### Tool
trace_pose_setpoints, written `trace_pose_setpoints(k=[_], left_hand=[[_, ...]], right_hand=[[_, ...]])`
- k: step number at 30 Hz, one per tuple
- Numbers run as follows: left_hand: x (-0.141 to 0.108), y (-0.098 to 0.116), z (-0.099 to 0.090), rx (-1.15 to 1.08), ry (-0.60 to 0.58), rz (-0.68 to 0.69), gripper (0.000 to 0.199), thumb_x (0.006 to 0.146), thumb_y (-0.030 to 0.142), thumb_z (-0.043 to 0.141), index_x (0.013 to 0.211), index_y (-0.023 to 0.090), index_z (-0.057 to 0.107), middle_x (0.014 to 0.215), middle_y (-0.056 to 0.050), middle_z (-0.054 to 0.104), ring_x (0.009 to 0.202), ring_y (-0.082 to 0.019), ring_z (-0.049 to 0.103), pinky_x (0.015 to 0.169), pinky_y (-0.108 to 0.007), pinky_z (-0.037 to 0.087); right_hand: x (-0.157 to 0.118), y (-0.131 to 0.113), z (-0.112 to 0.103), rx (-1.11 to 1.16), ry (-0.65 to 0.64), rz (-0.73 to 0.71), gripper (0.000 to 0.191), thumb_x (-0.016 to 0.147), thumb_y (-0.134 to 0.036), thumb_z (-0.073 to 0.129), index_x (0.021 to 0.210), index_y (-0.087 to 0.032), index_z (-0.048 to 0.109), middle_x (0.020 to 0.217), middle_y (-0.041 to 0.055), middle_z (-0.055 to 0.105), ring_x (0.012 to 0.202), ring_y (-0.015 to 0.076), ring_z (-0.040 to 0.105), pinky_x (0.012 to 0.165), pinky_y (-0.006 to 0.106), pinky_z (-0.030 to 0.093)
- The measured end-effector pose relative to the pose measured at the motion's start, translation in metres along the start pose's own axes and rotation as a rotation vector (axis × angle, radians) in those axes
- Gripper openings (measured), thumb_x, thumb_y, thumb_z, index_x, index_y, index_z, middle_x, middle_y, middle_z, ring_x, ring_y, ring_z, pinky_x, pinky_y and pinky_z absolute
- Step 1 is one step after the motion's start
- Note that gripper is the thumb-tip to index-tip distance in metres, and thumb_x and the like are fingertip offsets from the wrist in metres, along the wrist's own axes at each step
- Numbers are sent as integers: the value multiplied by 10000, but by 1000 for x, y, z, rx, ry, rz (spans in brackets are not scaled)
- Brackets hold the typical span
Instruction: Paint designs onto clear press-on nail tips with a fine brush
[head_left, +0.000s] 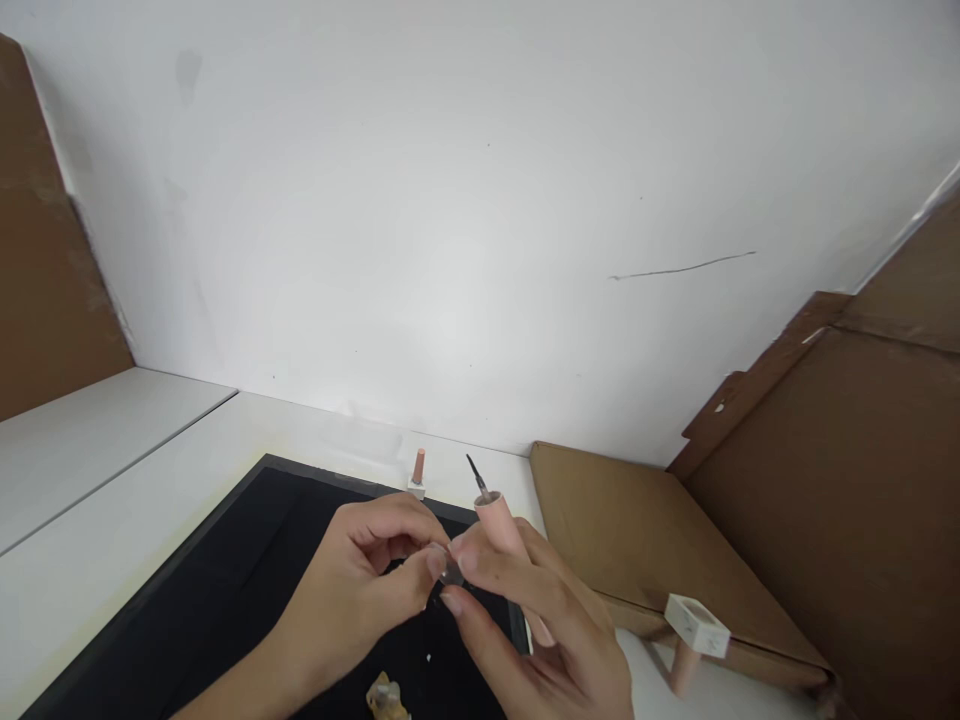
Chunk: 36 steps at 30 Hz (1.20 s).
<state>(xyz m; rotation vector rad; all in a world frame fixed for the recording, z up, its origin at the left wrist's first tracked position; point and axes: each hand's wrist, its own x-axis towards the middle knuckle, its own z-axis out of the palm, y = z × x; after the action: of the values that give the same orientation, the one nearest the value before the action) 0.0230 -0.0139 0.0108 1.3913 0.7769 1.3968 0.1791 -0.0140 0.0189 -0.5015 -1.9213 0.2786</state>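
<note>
My left hand (360, 575) pinches a small, clear, shiny piece (451, 572) between thumb and fingertips. What kind of piece it is, I cannot make out. Facing it, my right hand (555, 610) holds a pink-handled brush cap (504, 525) tucked along its fingers, with the thin dark brush tip pointing up and left. The right thumb and index fingertips are close around the clear piece, and the index finger seems to touch it. Both hands are over a black mat (225, 580). Below them lies a small crumpled yellowish-brown scrap (386, 695), partly cut off by the frame.
Behind the mat stands a small pink-topped, white-based item (418, 472). At right, a white square block on a pink stem (697, 625) stands by a flat cardboard box (637, 530). Cardboard panels (862, 450) flank the white table (90, 500); a white wall rises behind.
</note>
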Motion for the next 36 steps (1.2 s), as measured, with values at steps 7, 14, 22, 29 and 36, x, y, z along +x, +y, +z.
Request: trace_pose_setpoints(k=[7,14,22,29,36], left_hand=[[-2,4,-4,-10,-63,-43,191,818,307,636,746,170,749,689,-20,591,635,-128,515,597,-228,404],[-4,1,-8,-18,-81,-1,274,867,376,576,784,189,759,704,-27,601,695,-151,538,663,-248,422],[-1,3,-5,-50,32,-22,79,743,210,686,707,165,740,662,-12,612,596,-113,517,559,-211,420],[0,0,-8,49,63,-13,104,731,152,637,669,160,720,634,-1,620,587,-113,514,566,-218,412],[8,-3,-5,14,80,-124,81,715,170,645,688,144,718,625,2,630,584,-114,512,584,-222,417]], right_hand=[[-1,-2,0,3,11,36,402,771,27,553,1031,-278,568,843,30,644,726,160,620,676,318,564],[-1,-2,1,1,22,43,416,765,25,561,1044,-283,575,838,27,648,718,163,631,678,322,576],[-2,-2,0,-10,55,89,393,769,-5,567,1035,-292,592,883,33,663,832,192,654,602,277,568],[-5,2,-1,-50,17,87,403,788,-27,554,1088,-296,558,989,50,645,850,188,641,503,240,505],[1,9,-2,-113,-36,141,314,804,-114,589,1064,-289,568,902,18,670,825,179,639,538,226,502]])
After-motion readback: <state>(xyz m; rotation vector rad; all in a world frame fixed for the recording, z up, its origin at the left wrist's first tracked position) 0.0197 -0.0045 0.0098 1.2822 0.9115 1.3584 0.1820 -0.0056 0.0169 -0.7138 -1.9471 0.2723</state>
